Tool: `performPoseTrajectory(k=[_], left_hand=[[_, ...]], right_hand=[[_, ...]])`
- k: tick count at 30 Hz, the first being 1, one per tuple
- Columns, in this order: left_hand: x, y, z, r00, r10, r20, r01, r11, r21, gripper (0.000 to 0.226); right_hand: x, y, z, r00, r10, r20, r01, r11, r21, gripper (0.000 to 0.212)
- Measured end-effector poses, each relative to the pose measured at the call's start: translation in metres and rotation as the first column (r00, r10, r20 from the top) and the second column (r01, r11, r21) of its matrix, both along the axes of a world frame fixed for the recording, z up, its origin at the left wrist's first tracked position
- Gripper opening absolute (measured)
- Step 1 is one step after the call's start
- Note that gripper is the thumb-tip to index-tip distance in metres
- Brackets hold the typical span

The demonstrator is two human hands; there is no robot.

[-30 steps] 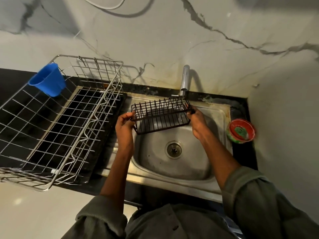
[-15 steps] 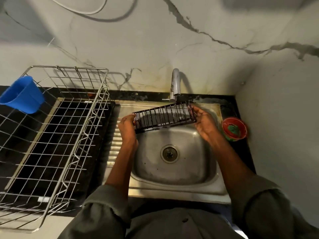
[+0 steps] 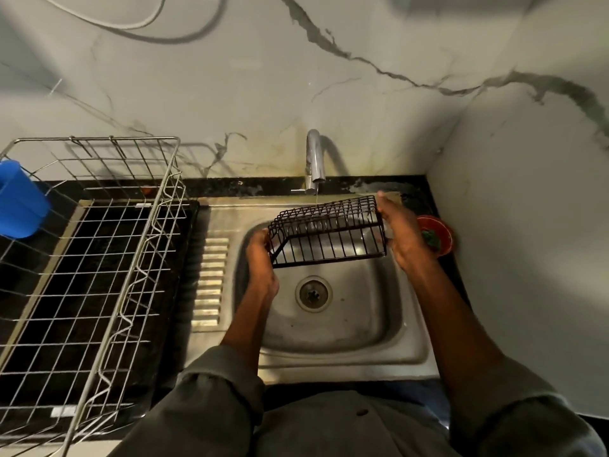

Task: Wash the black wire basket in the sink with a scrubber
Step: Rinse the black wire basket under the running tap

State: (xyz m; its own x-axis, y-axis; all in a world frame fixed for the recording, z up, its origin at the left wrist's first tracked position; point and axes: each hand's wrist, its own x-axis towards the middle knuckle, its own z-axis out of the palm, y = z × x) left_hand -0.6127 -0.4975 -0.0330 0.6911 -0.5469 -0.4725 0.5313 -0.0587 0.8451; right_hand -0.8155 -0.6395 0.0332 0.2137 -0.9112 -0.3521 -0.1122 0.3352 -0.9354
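Marble-veined wall panels meet in a corner behind a black countertop [image 3: 379,186], into which a stainless steel sink [image 3: 346,361] is set. Over the basin, both hands carry the black wire basket [image 3: 326,230] in the air, below the spout of the chrome tap [image 3: 314,159], from which a thin stream of water falls onto the basket's far edge. The left hand [image 3: 262,255] closes around the basket's left end, fingers curled onto the wires there, though the fingertips are hidden behind the frame. The right hand [image 3: 400,230] clasps the right end, thumb up over the top corner and palm pressed to the side wires; how far its other fingers wrap cannot be told. The basket's long axis runs left to right, its right end sitting slightly farther back and higher; it is tipped so one gridded side faces the camera. Just beyond the right hand, a red bowl [image 3: 440,232] holding something green sits on the counter. Left of the sink stands a large steel wire dish rack [image 3: 131,258] with a blue plastic cup [image 3: 19,202] hung on its far left edge.
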Motion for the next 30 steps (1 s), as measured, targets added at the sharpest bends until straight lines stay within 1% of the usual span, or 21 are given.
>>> performPoseTrajectory(k=[3, 6, 9, 11, 14, 17, 20, 25, 28, 30], left_hand=[[-0.008, 0.001, -0.006, 0.999, -0.018, -0.047, 0.018, 1.000, 0.003, 0.026], [-0.012, 0.000, -0.015, 0.993, -0.048, -0.109, 0.047, 0.999, -0.018, 0.024], [-0.015, 0.001, -0.021, 0.973, -0.023, -0.231, 0.012, 0.999, -0.048, 0.024], [-0.018, 0.003, -0.025, 0.964, -0.025, -0.266, 0.016, 0.999, -0.035, 0.022], [-0.020, 0.006, -0.034, 0.967, -0.048, -0.249, 0.063, 0.997, 0.054, 0.022], [-0.022, 0.006, -0.034, 0.966, -0.111, -0.233, 0.146, 0.980, 0.139, 0.021], [-0.025, 0.006, -0.032, 0.952, -0.210, -0.222, 0.257, 0.944, 0.208, 0.018], [-0.029, 0.009, -0.031, 0.927, -0.290, -0.239, 0.349, 0.901, 0.259, 0.036], [-0.033, 0.010, -0.032, 0.902, -0.303, -0.306, 0.385, 0.886, 0.258, 0.046], [-0.037, 0.011, -0.032, 0.880, -0.310, -0.359, 0.411, 0.876, 0.251, 0.047]], right_hand=[[-0.002, 0.000, 0.002, 0.992, 0.012, -0.124, -0.026, 0.993, -0.113, 0.032], [-0.007, 0.000, 0.005, 0.984, -0.028, -0.173, 0.000, 0.987, -0.162, 0.027], [-0.008, 0.002, 0.013, 0.976, 0.003, -0.220, -0.046, 0.980, -0.193, 0.017], [-0.005, 0.006, 0.020, 0.961, 0.045, -0.273, -0.113, 0.965, -0.237, 0.020], [0.002, 0.013, 0.028, 0.929, 0.077, -0.361, -0.197, 0.930, -0.309, 0.026], [0.012, 0.019, 0.026, 0.888, 0.119, -0.444, -0.326, 0.845, -0.425, 0.030], [0.022, 0.028, 0.023, 0.821, 0.187, -0.540, -0.454, 0.786, -0.419, 0.031], [0.026, 0.028, 0.019, 0.775, 0.237, -0.586, -0.557, 0.693, -0.458, 0.033], [0.027, 0.027, 0.022, 0.728, 0.298, -0.617, -0.631, 0.642, -0.436, 0.036], [0.028, 0.032, 0.023, 0.696, 0.327, -0.639, -0.667, 0.625, -0.405, 0.035]])
